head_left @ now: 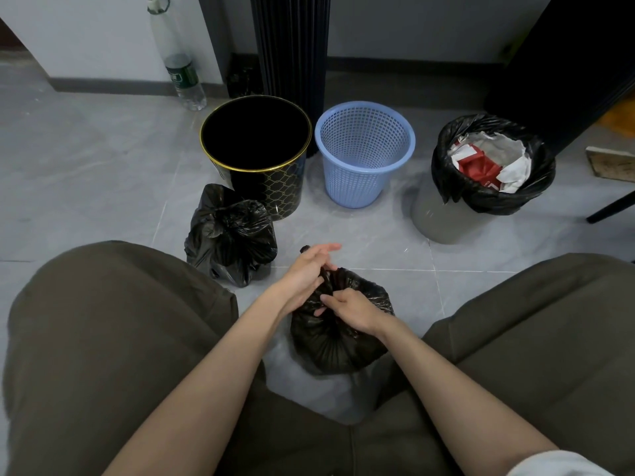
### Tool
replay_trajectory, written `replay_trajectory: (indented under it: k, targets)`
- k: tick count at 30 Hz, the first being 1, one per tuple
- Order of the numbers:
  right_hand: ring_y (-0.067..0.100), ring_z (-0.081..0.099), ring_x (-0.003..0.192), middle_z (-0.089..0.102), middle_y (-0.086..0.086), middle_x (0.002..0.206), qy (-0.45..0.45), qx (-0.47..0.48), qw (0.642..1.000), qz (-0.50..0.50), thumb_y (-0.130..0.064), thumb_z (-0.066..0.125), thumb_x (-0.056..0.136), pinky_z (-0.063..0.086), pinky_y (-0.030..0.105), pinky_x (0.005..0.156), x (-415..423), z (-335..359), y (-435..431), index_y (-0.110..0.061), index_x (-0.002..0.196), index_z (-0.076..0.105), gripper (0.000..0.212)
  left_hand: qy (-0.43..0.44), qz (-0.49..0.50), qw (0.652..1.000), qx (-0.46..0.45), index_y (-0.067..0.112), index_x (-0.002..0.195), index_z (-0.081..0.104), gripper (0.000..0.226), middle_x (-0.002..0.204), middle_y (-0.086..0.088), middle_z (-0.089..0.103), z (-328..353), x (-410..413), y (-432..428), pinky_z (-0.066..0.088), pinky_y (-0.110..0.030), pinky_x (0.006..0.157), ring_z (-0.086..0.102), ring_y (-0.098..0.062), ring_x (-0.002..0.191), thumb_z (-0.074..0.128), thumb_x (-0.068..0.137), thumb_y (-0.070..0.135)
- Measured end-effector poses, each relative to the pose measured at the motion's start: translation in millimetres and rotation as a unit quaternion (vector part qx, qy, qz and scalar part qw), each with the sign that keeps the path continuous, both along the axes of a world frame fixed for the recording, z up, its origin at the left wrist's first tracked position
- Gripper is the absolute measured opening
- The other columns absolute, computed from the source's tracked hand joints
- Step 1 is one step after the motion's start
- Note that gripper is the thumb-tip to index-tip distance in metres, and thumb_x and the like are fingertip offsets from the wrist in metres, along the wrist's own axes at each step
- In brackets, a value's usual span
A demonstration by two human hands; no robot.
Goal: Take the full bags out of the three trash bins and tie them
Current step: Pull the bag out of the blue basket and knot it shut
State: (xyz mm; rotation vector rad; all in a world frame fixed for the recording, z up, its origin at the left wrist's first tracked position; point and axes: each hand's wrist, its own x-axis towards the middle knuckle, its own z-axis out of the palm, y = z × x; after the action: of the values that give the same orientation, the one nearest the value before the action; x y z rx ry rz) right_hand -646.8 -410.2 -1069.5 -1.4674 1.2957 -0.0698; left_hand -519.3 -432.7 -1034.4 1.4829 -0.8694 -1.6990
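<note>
So the left hand [304, 274] wraps the twisted neck of the near black bag [338, 348], top fingers sticking out straight, while the right hand [352, 309] pinches its gathered plastic.

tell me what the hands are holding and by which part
The left hand and the right hand both grip the nearest black bag by its gathered neck at the top.
</note>
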Motion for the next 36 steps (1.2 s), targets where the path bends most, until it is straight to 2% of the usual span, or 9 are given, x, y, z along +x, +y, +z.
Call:
replay_trajectory:
  k: [3, 6, 10, 13, 22, 26, 30, 34, 36]
  targets:
    - [0.004, 0.055, 0.071, 0.068, -0.015, 0.069, -0.038, 0.062, 0.995, -0.069, -0.027, 0.042, 0.1, 0.041, 0.012, 0.075, -3.4, 2.7, -4.0, -0.002, 0.087, 0.07, 0.04, -0.156, -0.158, 0.973, -0.065, 0.032, 0.148, 0.013, 0.059, 0.081, -0.003, 0.055, -7.3, 11.0, 5.8, 0.041, -0.023, 0.082, 0.053, -0.013, 0.081, 0.042, 0.098, 0.019]
    - [0.005, 0.044, 0.056, 0.063, -0.005, 0.066, -0.052, 0.075, 0.992, -0.082, -0.021, 0.039, 0.099, 0.036, 0.013, 0.057, -5.4, 9.9, -7.2, 0.001, 0.101, 0.071, 0.038, -0.247, -0.261, 0.931, -0.064, 0.033, 0.143, -0.024, 0.095, 0.083, -0.009, 0.067, -23.6, 16.0, 14.2, 0.049, -0.028, 0.08, 0.063, -0.018, 0.075, 0.055, 0.093, 0.023]
    - [0.003, 0.042, 0.049, 0.06, -0.009, 0.059, -0.066, 0.102, 0.986, -0.115, -0.022, 0.036, 0.102, 0.029, 0.009, 0.042, -9.7, 11.3, -12.0, -0.001, 0.1, 0.07, 0.04, -0.443, -0.255, 0.853, -0.103, 0.016, 0.145, 0.015, 0.066, 0.107, -0.009, 0.067, -33.4, 19.1, 10.5, 0.041, -0.041, 0.096, 0.059, -0.028, 0.106, 0.053, 0.092, 0.028]
    - [0.006, 0.041, 0.056, 0.064, -0.002, 0.073, -0.058, 0.116, 0.983, -0.132, -0.025, 0.041, 0.1, 0.029, 0.018, 0.051, -11.9, 6.5, -15.3, -0.015, 0.084, 0.067, 0.031, -0.448, -0.27, 0.842, -0.132, 0.016, 0.102, 0.053, 0.017, 0.103, -0.007, 0.065, -26.2, 18.6, 11.2, 0.04, -0.034, 0.085, 0.058, -0.026, 0.102, 0.054, 0.093, 0.03]
    - [-0.005, 0.055, 0.052, 0.07, -0.013, 0.069, -0.102, 0.283, 0.909, -0.29, -0.017, 0.055, 0.094, 0.025, 0.017, 0.051, -24.7, 3.1, -26.8, -0.022, 0.085, 0.068, 0.016, -0.341, -0.221, 0.913, 0.03, 0.019, 0.061, 0.049, 0.03, 0.062, 0.001, 0.051, -29.4, 21.8, 12.3, 0.037, -0.024, 0.059, 0.049, -0.017, 0.065, 0.065, 0.087, 0.022]
    - [-0.006, 0.062, 0.054, 0.071, -0.013, 0.067, -0.161, 0.352, 0.862, -0.326, -0.014, 0.055, 0.094, 0.031, 0.013, 0.053, -26.2, 0.6, -25.2, -0.023, 0.085, 0.065, 0.017, -0.314, -0.225, 0.917, 0.101, 0.017, 0.062, 0.049, 0.031, 0.059, -0.001, 0.049, -32.5, 23.0, 18.3, 0.04, -0.02, 0.052, 0.046, -0.011, 0.053, 0.062, 0.089, 0.019]
    - [-0.003, 0.065, 0.06, 0.071, -0.009, 0.068, -0.167, 0.332, 0.87, -0.323, -0.008, 0.063, 0.088, 0.039, 0.01, 0.051, -22.9, 1.2, -21.0, -0.017, 0.087, 0.065, 0.009, -0.325, -0.23, 0.908, 0.129, 0.016, 0.065, 0.048, 0.029, 0.061, -0.001, 0.049, -36.5, 26.0, 23.5, 0.042, -0.021, 0.053, 0.048, -0.013, 0.054, 0.061, 0.09, 0.021]
    - [0.002, 0.069, 0.062, 0.072, -0.003, 0.067, -0.164, 0.286, 0.889, -0.317, 0.0, 0.068, 0.083, 0.041, 0.008, 0.05, -19.6, -0.7, -18.0, -0.013, 0.088, 0.067, 0.014, -0.434, -0.285, 0.853, 0.051, 0.012, 0.096, 0.061, 0.012, 0.096, -0.009, 0.064, -32.5, 27.2, 25.9, 0.044, -0.027, 0.079, 0.06, -0.023, 0.093, 0.055, 0.092, 0.021]
    - [0.002, 0.068, 0.059, 0.071, -0.003, 0.063, -0.172, 0.273, 0.892, -0.318, 0.001, 0.068, 0.082, 0.04, 0.008, 0.048, -18.3, -1.1, -17.4, -0.011, 0.088, 0.065, 0.014, -0.425, -0.28, 0.861, 0.013, 0.013, 0.112, 0.058, 0.024, 0.118, -0.009, 0.059, -29.6, 23.9, 22.7, 0.043, -0.029, 0.093, 0.057, -0.024, 0.107, 0.056, 0.089, 0.017]
